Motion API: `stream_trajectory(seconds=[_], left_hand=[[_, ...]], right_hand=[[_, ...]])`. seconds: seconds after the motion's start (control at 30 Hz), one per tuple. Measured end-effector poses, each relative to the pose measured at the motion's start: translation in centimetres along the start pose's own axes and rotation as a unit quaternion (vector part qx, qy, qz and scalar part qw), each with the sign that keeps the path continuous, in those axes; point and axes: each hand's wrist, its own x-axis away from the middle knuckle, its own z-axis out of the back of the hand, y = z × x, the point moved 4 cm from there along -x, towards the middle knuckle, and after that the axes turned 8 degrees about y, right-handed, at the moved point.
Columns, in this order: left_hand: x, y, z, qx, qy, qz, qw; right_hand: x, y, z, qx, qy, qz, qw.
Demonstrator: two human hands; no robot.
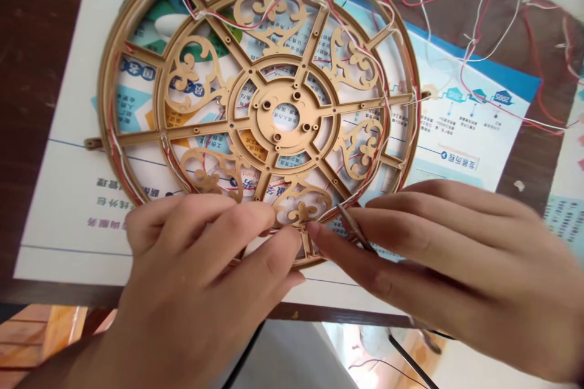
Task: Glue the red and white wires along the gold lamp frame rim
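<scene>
A round gold-coloured openwork frame (314, 110) with spokes and scroll ornaments lies in front of me. Red and white wires (383, 88) run along its rings. My left hand (214, 261) is closed over the near rim, its thumb and forefinger pinched close to a spoke end; the wire under its fingertips is mostly hidden. Between the fingers of my right hand (438, 255) are slim metal tweezers (356, 226), their tip pointing up and left beside the wire. The right fingertip touches the near ring next to the left thumb.
Under the frame lies a printed sheet (59, 194) on a dark wooden table (31, 55). Loose red and white wires (474, 42) trail off to the right. A second printed sheet (566, 219) shows at the right edge. The table's front edge (319, 314) is close below my hands.
</scene>
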Motion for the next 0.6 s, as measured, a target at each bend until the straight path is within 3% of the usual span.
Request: stream_trajectory(seconds=[0.17,0.33,0.6], left_hand=[[-0.1,-0.1,0.0,-0.002,0.003,0.005,1.0],[-0.4,-0.1,0.0,-0.006,0.013,-0.007,1.0],[-0.4,-0.1,-0.1,0.001,0.012,-0.014,1.0]], right_hand=[[-2.1,1.3,1.0,-0.031,-0.015,0.069,0.997],[-3.8,0.9,1.0,-0.038,-0.027,0.117,0.992],[-4.0,0.9,0.9,-0.04,-0.06,0.116,0.991]])
